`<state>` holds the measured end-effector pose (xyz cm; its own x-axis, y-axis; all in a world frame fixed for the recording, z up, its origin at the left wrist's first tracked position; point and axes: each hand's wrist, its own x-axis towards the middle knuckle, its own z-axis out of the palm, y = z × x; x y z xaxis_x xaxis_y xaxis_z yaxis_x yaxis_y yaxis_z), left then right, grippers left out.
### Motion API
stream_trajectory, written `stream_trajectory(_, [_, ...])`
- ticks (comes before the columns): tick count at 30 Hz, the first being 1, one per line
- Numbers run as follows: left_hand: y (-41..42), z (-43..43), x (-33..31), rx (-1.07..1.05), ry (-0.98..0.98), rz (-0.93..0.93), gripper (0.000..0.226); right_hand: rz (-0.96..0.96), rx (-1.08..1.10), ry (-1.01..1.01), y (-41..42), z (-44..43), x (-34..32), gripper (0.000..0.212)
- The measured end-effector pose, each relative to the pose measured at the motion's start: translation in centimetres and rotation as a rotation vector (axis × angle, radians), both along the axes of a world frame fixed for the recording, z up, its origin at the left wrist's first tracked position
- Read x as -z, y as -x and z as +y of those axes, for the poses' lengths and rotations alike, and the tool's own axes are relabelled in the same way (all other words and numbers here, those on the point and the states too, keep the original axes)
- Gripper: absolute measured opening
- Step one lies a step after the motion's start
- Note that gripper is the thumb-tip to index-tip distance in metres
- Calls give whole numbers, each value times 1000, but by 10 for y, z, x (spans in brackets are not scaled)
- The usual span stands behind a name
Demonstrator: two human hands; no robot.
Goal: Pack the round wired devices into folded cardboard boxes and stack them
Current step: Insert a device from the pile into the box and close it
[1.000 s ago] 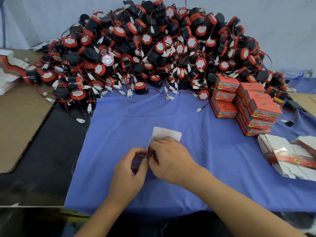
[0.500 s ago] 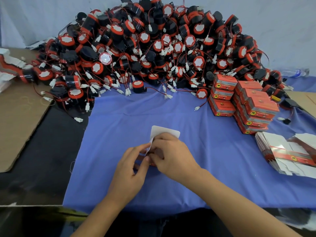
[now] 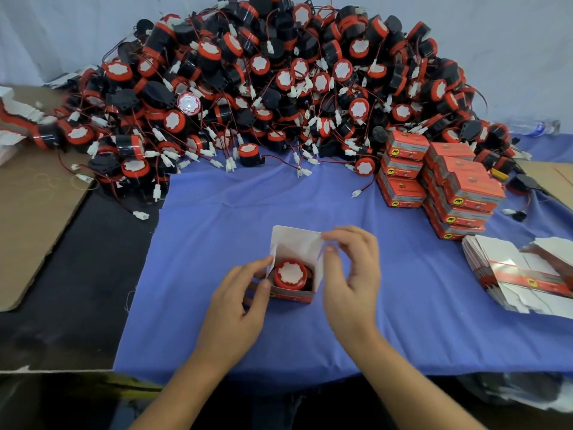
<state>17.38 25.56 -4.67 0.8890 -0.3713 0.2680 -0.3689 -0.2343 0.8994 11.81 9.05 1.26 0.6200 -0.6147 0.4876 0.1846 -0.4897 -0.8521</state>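
Note:
An open red cardboard box [image 3: 294,295] stands on the blue cloth [image 3: 217,218], its white lid flap [image 3: 294,240] raised at the back. Inside sits a round red-and-black wired device [image 3: 290,274], white face up. My left hand [image 3: 240,301] grips the box's left side and side flap. My right hand [image 3: 352,268] is just right of the box, pinching the lid flap's right corner with thumb and fingers. A huge pile of the same devices [image 3: 263,88] fills the back. Closed red boxes [image 3: 443,181] are stacked at the right.
A stack of flat unfolded box blanks [image 3: 517,274] lies at the right edge. Brown cardboard sheets [image 3: 34,209] cover the table on the left, with more blanks [image 3: 15,119] at the far left. A plastic bottle [image 3: 536,127] lies behind the boxes.
My hands covered the box before; now the right hand has drawn back to the right, exposing the device inside. The left hand shifted to the box's left side.

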Motion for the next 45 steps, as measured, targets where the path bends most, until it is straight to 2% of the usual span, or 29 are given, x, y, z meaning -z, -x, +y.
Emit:
stream_trajectory(2, [1, -1, 0, -12, -26, -25, 38, 31, 101, -412, 3, 2, 13, 23])
stream_trajectory(3, [1, -2, 1, -14, -35, -39, 37, 90, 65, -559, 4, 2, 21, 23])
stream_trajectory(4, [2, -2, 2, -13, -48, -52, 35, 155, 6, -617, 4, 2, 28, 23])
stream_trajectory(6, [2, -4, 3, -19, -103, -67, 30, 235, -81, -578, 4, 2, 35, 20])
stream_trajectory(8, [2, -6, 3, -34, -142, -70, 35, 245, -108, -550, 3, 1, 37, 20])
stream_trajectory(14, [-1, -6, 6, -18, -141, -116, 35, 302, -229, -411, 0, -7, 37, 44])
stream_trajectory(18, [-1, -4, 5, 21, -119, -88, 28, 333, -287, -249, 3, -11, 43, 31])
stream_trajectory(20, [1, -1, 2, 8, -71, -58, 37, 348, -324, -172, 8, -14, 47, 32])
stream_trajectory(23, [2, -1, -3, 3, 33, 11, 53, 364, -424, -189, 14, -19, 47, 39])
stream_trajectory(26, [1, -1, -3, 26, -31, -77, 39, 353, -478, -182, 18, -22, 47, 44])
stream_trajectory(28, [1, 0, -1, 34, -14, -53, 34, 353, -508, -158, 19, -21, 48, 44])
stream_trajectory(30, [2, 1, 0, 44, 7, -40, 38, 363, -508, -118, 19, -21, 49, 44])
stream_trajectory(34, [3, -1, -1, 52, -69, -72, 34, 330, -476, -31, 19, -21, 54, 46])
stream_trajectory(37, [2, 0, -2, 40, -66, -83, 44, 260, -477, -52, 18, -21, 55, 47])
stream_trajectory(39, [2, 0, -2, 30, -79, -108, 48, 227, -477, 8, 17, -22, 57, 49])
stream_trajectory(45, [1, 2, -1, 9, -81, -106, 33, 250, -450, 36, 16, -20, 57, 38])
